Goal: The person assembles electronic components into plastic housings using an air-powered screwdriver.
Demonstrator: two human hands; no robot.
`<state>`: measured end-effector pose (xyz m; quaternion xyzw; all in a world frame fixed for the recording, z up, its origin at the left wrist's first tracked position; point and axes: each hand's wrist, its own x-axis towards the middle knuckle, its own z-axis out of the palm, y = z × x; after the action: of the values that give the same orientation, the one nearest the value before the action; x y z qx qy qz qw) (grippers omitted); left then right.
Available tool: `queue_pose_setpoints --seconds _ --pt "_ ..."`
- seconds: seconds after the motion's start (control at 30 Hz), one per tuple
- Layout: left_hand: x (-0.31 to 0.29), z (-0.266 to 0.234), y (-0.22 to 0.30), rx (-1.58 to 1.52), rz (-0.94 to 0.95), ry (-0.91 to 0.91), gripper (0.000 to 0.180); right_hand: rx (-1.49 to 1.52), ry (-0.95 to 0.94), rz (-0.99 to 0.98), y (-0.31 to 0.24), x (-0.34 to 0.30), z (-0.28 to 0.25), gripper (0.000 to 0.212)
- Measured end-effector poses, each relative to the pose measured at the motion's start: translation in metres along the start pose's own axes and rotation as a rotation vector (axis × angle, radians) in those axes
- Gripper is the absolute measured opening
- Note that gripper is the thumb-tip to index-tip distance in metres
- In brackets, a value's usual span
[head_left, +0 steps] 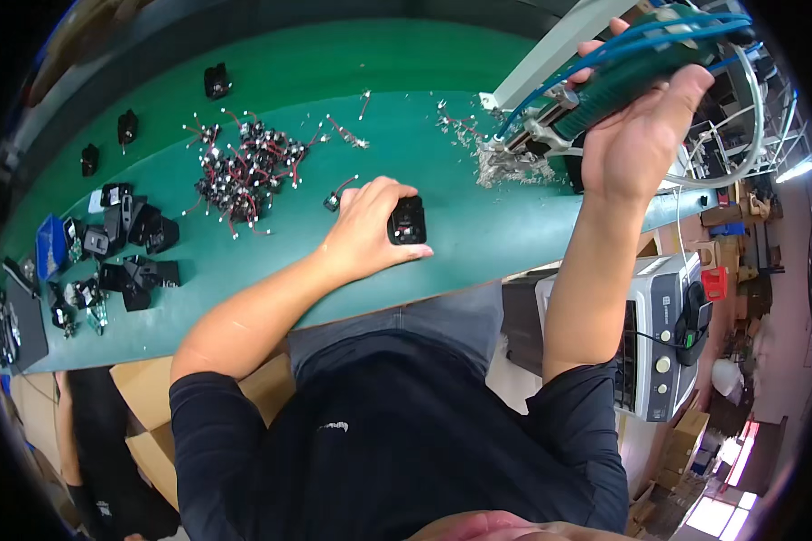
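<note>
1. Head view: across most of it, a green bench [469, 221], loaded with parts in separate groups, seemingly to keep each kind apart and within reach.
2. Lower right, below bench height: a grey-and-white appliance [654, 397], probably kept there to save working room.
3. Upper right: a green-bodied tool [604, 99] with blue hoses [659, 39], slanted beside a white bracket [550, 54], metal nose low toward the bench.
4. Left of centre: a heap of small black parts with red wires [253, 167], loosely tangled, perhaps tipped out for easy picking.
5. Farther left: black casings [126, 221] clustered near a blue bin [50, 248], apparently set aside from the wired heap.
6. Right hand [636, 144]: wrapped around the green-bodied tool, fingers behind, thumb on the near side, presumably for control of its angle.
7. Left hand [365, 221]: gripping a black housing [407, 221], index finger at the far edge, thumb at the near one, likely against sliding.
8. Black housing: on the bench in front of the person, hollow side up, inside left uncovered by the grip.
9. Just beyond the left hand: one wired part [334, 202], apart from the heap.
10. Smallest, under the tool's nose: scattered pale bits [505, 167], possibly waste.
</note>
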<state>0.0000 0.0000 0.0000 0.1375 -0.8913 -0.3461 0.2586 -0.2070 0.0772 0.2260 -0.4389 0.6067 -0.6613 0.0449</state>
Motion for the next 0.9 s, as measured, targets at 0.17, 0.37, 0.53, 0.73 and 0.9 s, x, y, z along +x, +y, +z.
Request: queue_pose_setpoints --seconds 0.17,0.37,0.53,0.73,0.9 --pt "-0.009 -0.006 0.003 -0.038 0.023 0.013 0.083 0.656 -0.21 -0.008 0.021 -0.04 0.007 0.11" --pt "-0.007 -0.003 0.005 -0.061 0.031 0.017 0.082 0.507 0.045 0.102 -0.004 -0.078 0.039 0.122" --pt "-0.006 -0.004 0.007 -0.053 0.038 0.018 0.083 0.708 -0.217 -0.021 0.013 -0.084 0.036 0.118" --pt "-0.005 -0.003 0.008 -0.08 0.018 0.016 0.081 0.727 -0.201 0.093 0.021 -0.084 0.03 0.117" --pt "-0.004 -0.004 0.009 -0.077 0.014 0.015 0.081 0.723 -0.167 0.116 0.022 -0.088 0.031 0.116"
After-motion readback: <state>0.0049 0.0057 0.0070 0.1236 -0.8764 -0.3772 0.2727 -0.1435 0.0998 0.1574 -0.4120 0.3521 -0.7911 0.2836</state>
